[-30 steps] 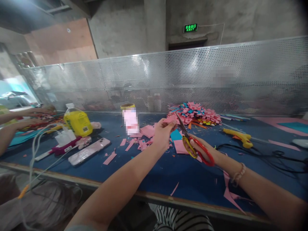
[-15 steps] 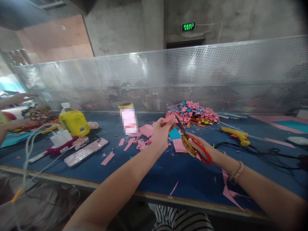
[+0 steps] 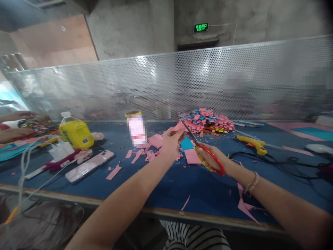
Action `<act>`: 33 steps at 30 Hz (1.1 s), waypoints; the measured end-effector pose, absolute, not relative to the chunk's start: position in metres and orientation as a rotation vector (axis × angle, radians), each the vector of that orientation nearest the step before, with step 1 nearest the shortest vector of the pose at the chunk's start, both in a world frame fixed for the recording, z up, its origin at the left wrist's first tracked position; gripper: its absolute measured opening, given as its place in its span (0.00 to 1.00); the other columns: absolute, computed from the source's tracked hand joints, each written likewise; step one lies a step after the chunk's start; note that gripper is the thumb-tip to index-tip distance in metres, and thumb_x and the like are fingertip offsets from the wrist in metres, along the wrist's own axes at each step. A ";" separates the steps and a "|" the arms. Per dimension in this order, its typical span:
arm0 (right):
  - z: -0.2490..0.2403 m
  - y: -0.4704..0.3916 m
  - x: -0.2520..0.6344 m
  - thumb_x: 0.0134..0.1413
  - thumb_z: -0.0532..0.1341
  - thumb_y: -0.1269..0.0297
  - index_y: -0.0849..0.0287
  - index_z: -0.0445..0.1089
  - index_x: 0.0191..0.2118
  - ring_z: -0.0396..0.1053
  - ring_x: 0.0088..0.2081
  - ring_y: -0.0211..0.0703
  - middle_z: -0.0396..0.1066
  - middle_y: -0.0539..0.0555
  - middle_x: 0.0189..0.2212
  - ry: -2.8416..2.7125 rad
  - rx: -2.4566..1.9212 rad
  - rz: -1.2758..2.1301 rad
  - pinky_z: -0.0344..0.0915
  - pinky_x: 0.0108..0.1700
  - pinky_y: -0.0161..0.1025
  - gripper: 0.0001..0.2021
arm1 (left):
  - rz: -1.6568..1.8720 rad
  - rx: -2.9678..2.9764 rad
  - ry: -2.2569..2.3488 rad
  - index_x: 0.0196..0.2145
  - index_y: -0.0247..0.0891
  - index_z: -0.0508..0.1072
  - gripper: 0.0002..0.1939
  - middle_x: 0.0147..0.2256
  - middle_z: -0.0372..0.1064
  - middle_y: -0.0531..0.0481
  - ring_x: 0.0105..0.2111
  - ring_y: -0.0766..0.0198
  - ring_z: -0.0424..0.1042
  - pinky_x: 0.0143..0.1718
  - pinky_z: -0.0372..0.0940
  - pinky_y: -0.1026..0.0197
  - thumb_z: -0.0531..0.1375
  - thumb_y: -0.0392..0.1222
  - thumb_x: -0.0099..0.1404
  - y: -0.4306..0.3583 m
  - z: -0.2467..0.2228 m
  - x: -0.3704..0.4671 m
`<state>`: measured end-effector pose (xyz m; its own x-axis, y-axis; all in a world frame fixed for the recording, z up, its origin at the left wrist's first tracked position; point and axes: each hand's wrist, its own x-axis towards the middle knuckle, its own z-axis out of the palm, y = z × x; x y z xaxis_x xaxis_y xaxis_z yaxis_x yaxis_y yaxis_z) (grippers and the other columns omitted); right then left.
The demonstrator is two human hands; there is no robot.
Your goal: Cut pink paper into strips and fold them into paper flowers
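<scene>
My left hand [image 3: 170, 144] pinches a small pink piece of paper or felt [image 3: 179, 126] above the table. My right hand [image 3: 214, 156] is wrapped round the handles of a pair of scissors [image 3: 212, 159], one loop red and the other yellow. Their metal blades point up and left, against the right side of the pink piece. Whether the blades are parted is hard to make out. Below the hands lie a blue piece [image 3: 186, 143] and a pink rectangle [image 3: 192, 157]. Pink scraps [image 3: 155, 140] are scattered left of my left hand.
Behind my hands sits a heap of pink and blue cut pieces [image 3: 206, 119]. A yellow glue gun [image 3: 253, 143] with black cable lies right. Leftward are a phone [image 3: 90, 166], a bottle of yellow liquid [image 3: 75, 132], a power strip [image 3: 63, 161] and another person's hands [image 3: 15, 134].
The scissors' tips have shifted slightly left, closer over the pink piece. My left hand keeps its pinch. The whole view has moved a little, so everything appears somewhat farther left.
</scene>
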<state>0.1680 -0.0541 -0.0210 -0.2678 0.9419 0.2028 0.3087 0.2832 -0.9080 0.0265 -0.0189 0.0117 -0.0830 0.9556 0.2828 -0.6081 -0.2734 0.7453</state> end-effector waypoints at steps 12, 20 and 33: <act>-0.027 -0.024 0.192 0.49 0.47 0.51 0.58 0.55 0.26 0.61 0.19 0.38 0.60 0.49 0.18 -1.778 -1.483 0.488 0.59 0.21 0.35 0.14 | 1.544 0.804 0.617 0.19 0.33 0.65 0.08 0.20 0.67 0.53 0.22 0.72 0.67 0.28 0.63 0.68 0.63 0.31 0.41 -0.015 0.012 0.022; -0.040 -0.006 0.225 0.40 0.58 0.59 0.60 0.64 0.30 0.59 0.43 0.52 0.65 0.60 0.34 -2.072 -1.547 -0.117 0.54 0.45 0.48 0.11 | 1.386 0.922 0.718 0.18 0.34 0.63 0.07 0.17 0.65 0.52 0.20 0.70 0.67 0.25 0.62 0.66 0.60 0.33 0.46 -0.016 0.007 0.021; -0.020 -0.025 0.184 0.45 0.55 0.60 0.60 0.62 0.27 0.63 0.24 0.35 0.64 0.50 0.22 -1.788 -1.041 0.741 0.62 0.29 0.35 0.08 | 1.085 1.956 1.028 0.14 0.36 0.66 0.12 0.16 0.65 0.51 0.19 0.67 0.63 0.22 0.56 0.65 0.54 0.41 0.52 -0.023 0.004 0.025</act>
